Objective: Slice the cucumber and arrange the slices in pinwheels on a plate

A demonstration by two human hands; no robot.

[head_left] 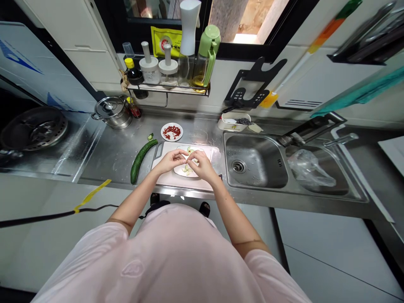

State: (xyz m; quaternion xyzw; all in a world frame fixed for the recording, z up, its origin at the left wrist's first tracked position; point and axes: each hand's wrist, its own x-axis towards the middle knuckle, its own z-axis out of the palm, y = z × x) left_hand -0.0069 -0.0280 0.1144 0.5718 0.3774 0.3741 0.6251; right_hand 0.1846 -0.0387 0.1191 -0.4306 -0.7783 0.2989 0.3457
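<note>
Left hand [172, 161]: held over the slice plate, its fingers bent and brought to meet the other hand's; whether anything is pinched cannot be told.
Right hand [202, 164]: held opposite, with its fingers likewise curled inward; whether a small piece is gripped between them cannot be told.
Slice plate [178, 170]: set on the cutting board [167, 180] beneath both hands and partly covered by them.
Pale green slices [187, 170]: spread on the slice plate, seen below and beyond the fingers.
Cucumber [142, 160]: laid on the steel bench [107, 155], just left of the cutting board, its length curved.
Green offcut [150, 136]: left near the cucumber's far end.
Small dish [166, 136]: placed beyond the cutting board, with red pieces [172, 131] scattered in it.
Pot [112, 111]: stood at the back left, covered by a lid.
Sink [255, 158]: set into the bench on the right; a clear plastic bag [311, 168] is held in its right-hand basin.
</note>
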